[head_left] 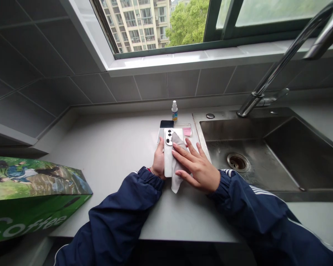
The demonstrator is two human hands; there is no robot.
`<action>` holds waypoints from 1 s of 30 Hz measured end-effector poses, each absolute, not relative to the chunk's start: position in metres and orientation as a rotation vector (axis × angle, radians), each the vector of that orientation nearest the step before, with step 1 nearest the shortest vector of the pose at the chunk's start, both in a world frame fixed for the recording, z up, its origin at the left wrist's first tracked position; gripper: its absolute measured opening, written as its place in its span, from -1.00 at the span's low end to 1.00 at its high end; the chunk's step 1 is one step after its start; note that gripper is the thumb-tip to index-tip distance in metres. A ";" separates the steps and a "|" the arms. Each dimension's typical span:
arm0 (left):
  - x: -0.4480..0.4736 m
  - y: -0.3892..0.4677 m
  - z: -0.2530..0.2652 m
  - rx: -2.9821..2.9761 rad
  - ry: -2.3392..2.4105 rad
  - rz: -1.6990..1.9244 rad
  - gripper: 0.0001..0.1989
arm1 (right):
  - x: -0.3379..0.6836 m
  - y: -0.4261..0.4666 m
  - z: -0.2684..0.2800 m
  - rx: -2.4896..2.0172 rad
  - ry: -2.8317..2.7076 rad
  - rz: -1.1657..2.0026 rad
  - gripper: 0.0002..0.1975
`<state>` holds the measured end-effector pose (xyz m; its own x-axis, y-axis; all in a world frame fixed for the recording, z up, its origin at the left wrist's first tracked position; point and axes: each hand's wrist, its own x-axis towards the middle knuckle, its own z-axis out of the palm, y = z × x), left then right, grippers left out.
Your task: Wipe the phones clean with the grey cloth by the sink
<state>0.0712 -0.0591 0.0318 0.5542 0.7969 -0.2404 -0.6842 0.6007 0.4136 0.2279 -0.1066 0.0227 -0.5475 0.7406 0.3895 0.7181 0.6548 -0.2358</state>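
My left hand [158, 160] is wrapped around the side of a white phone [168, 159], whose back with round black camera lenses faces up. A grey cleaning cloth [178, 184] with a zigzag edge lies over the phone's right half. Flat on this cloth rests my right hand [196, 164], its fingers spread and pressing it against the phone. Just beyond them, another phone [167, 124] with a dark screen lies on the counter, partly covered. Beside it is a clear phone case [191, 126] with a pink piece in it. A small spray bottle [174, 111] with a white top stands behind these.
The light countertop [108, 147] runs beneath my hands. To the right is a steel sink [222, 146] with a drain, under a chrome faucet [274, 68]. A green coffee box [39, 207] stands at the left. A window with a white sill [183, 58] is behind the counter.
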 end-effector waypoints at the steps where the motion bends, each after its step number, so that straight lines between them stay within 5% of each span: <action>1: 0.072 -0.059 0.032 0.289 0.419 0.882 -0.25 | 0.228 -0.106 0.022 -1.161 -2.400 0.055 -0.36; 30: 0.077 -0.075 0.040 0.440 0.419 0.651 -0.43 | 0.234 -0.104 0.037 -1.168 -2.188 0.019 -0.25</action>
